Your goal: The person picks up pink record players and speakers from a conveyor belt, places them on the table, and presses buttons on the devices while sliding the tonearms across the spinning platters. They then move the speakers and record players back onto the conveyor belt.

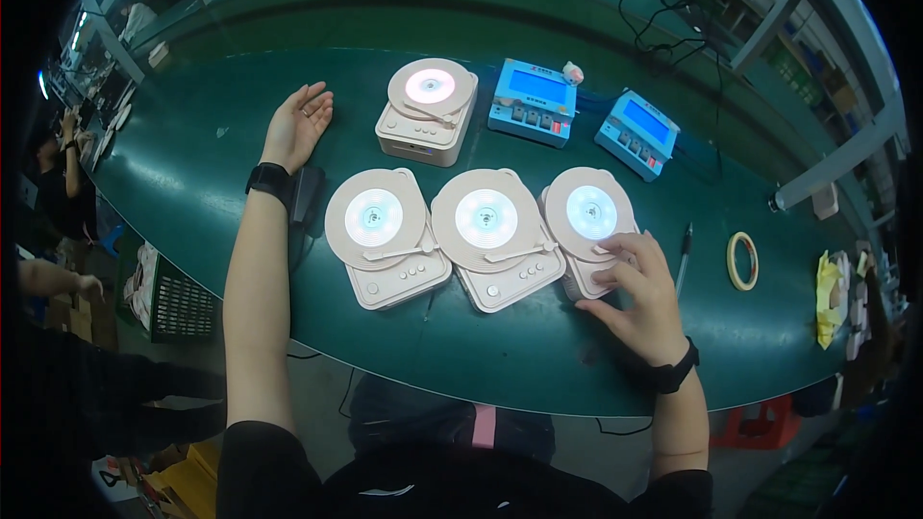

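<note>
Three cream turntable-shaped players stand in a row before me, their round discs glowing pale blue: a left player (pixel 411 281), a middle player (pixel 508 285) and a right player (pixel 565 204). My right hand (pixel 635 293) rests on the right player, fingertips at its tonearm and front controls, thumb at its near edge. Behind the row is a fourth turntable player (pixel 420 141), its disc lit pinkish white. My left hand (pixel 300 125) lies palm up on the table to the left of that one, fingers loosely curled and apart, holding nothing.
Two blue testers with screens, a larger one (pixel 531 104) and a smaller one (pixel 636 135), stand at the back right. A pen (pixel 686 255) and a tape roll (pixel 741 261) lie on the green table (pixel 413 341). A dark box (pixel 306 197) sits beside my left wrist. Co-workers are at far left.
</note>
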A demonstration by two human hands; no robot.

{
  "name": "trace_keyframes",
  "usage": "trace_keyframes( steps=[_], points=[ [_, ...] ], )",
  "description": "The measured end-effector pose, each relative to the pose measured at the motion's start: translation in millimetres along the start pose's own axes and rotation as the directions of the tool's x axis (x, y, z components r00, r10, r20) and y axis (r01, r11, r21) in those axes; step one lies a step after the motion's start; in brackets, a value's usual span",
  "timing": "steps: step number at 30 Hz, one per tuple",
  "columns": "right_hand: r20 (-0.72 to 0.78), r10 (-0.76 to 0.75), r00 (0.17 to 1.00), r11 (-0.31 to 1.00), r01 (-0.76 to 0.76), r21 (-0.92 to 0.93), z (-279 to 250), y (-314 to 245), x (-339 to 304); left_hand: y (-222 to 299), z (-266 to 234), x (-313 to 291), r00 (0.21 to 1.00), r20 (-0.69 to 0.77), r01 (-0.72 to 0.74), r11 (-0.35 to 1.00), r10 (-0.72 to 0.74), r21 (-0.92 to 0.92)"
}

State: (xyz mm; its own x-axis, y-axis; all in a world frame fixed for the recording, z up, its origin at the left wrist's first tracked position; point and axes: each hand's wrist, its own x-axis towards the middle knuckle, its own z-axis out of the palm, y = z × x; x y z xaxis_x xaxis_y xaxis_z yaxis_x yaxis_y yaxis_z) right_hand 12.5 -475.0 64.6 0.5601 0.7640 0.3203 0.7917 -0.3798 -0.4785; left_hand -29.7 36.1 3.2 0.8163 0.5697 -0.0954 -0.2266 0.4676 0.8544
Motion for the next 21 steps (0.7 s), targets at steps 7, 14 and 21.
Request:
trace_keyframes(
  steps=[7,14,21],
  points=[
    [-0.014,0.245,0.969,0.887,-0.218,0.407,-10,7,-1,1,-2,0,1.0,0.024,-0.013,1.0,0.013,-0.004],
    [-0.324,0.356,0.876,0.574,0.069,0.816,-46,80,-18,-5,-12,13,0.996,0.086,0.04,0.996,-0.033,-0.074],
    [-0.497,0.604,0.623,0.52,0.165,0.838,-75,152,-42,-1,-40,21,0.991,0.127,0.042,0.998,-0.035,-0.056]
  ],
)
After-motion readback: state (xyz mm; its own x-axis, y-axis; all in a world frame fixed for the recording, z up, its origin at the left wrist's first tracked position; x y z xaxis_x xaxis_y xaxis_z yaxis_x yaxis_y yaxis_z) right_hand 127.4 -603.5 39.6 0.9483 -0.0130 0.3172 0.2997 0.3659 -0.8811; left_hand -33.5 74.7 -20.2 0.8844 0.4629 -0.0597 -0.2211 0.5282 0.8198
